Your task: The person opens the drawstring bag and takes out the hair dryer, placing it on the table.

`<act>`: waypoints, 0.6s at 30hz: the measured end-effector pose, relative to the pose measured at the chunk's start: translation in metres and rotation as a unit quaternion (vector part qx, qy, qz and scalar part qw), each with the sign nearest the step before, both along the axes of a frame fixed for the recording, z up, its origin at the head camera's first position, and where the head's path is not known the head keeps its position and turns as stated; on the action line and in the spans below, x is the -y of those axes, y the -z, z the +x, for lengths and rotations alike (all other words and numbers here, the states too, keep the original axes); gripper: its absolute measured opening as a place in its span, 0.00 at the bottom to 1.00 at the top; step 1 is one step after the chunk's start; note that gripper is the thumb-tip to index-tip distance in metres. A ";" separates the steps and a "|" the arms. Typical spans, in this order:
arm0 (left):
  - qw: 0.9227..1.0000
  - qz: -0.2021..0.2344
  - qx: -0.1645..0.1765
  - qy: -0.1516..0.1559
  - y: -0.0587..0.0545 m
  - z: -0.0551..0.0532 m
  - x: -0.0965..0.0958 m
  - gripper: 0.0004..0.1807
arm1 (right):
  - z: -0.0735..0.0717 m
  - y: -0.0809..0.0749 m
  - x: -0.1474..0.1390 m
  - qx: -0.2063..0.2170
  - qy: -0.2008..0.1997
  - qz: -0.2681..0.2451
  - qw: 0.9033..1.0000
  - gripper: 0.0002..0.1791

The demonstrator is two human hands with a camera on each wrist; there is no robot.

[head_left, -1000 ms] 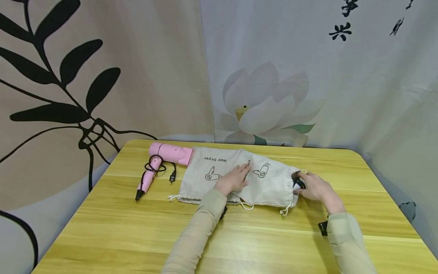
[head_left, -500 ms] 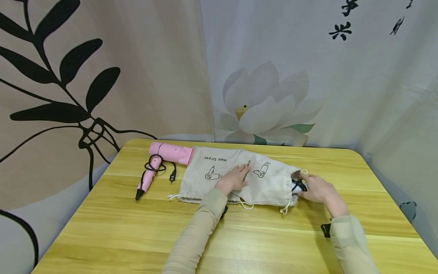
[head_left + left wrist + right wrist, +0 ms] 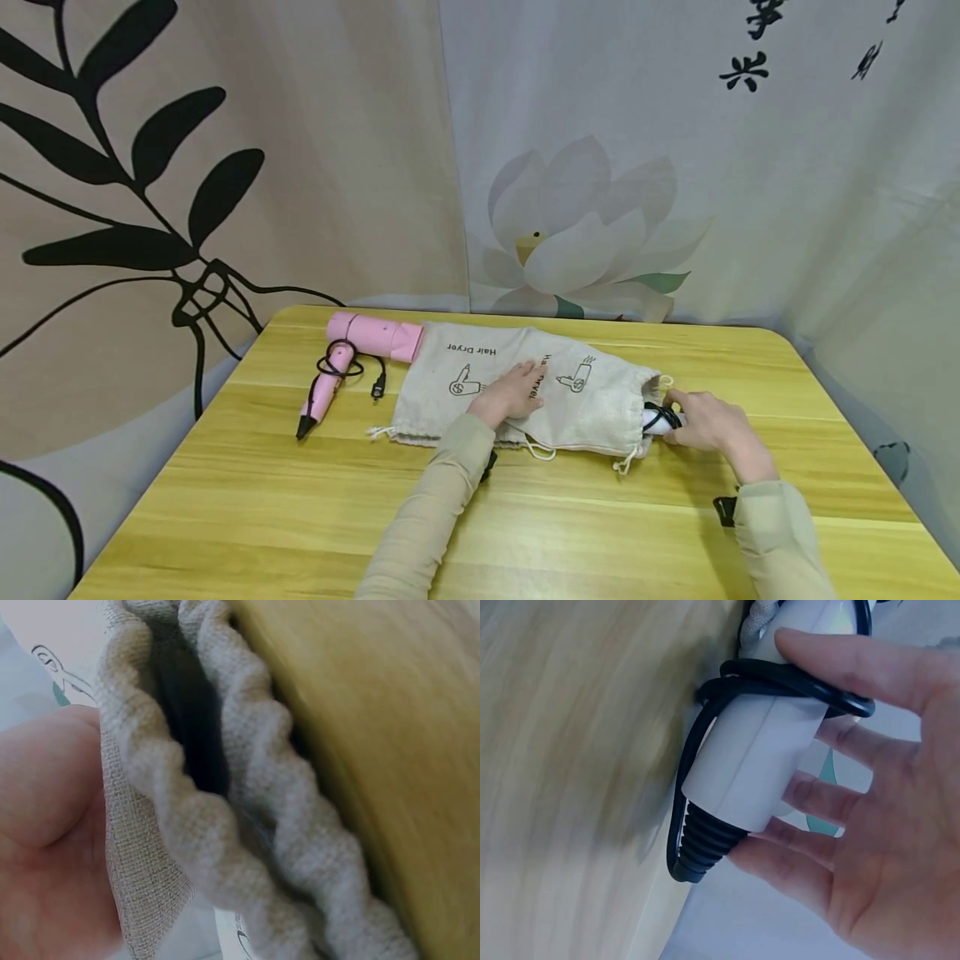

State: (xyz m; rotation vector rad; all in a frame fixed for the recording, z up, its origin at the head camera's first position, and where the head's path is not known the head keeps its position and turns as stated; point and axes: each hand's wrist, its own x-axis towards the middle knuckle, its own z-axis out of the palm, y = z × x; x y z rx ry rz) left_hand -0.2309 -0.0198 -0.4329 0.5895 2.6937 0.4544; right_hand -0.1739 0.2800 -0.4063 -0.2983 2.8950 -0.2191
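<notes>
A white hair dryer handle (image 3: 656,420), wrapped in its black cord (image 3: 780,681), sticks out of the mouth of a beige drawstring bag (image 3: 607,412). My right hand (image 3: 708,421) grips that handle, thumb on one side and fingers on the other in the right wrist view. The rest of the dryer is hidden in the cloth. My left hand (image 3: 512,393) rests with spread fingers on the fabric, over the place where this bag overlaps a second printed bag (image 3: 435,358). A gathered bag mouth (image 3: 202,832) shows beside the left palm in the left wrist view.
A pink hair dryer (image 3: 375,335) with a tied black cord and plug (image 3: 378,385) lies at the left of the bags. White drawstrings (image 3: 626,458) trail onto the wooden table (image 3: 585,525). A printed curtain (image 3: 360,167) hangs behind.
My right hand has moved right and slightly nearer, drawing more of the white hair dryer handle out of the bag. My left hand has stayed in place on the cloth.
</notes>
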 end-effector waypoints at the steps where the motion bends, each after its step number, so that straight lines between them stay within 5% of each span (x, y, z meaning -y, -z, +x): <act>1: 1.000 0.003 0.001 0.000 0.000 0.000 0.001 0.34 | 0.000 0.000 0.000 0.001 0.000 0.001 1.000 0.25; 11: 0.999 0.017 -0.035 0.025 0.000 0.006 0.008 0.30 | 0.002 -0.001 0.003 0.009 -0.001 0.007 1.000 0.27; 18: 0.992 0.008 -0.067 0.106 -0.010 0.022 0.006 0.27 | 0.003 -0.001 0.003 0.000 -0.004 0.008 1.000 0.27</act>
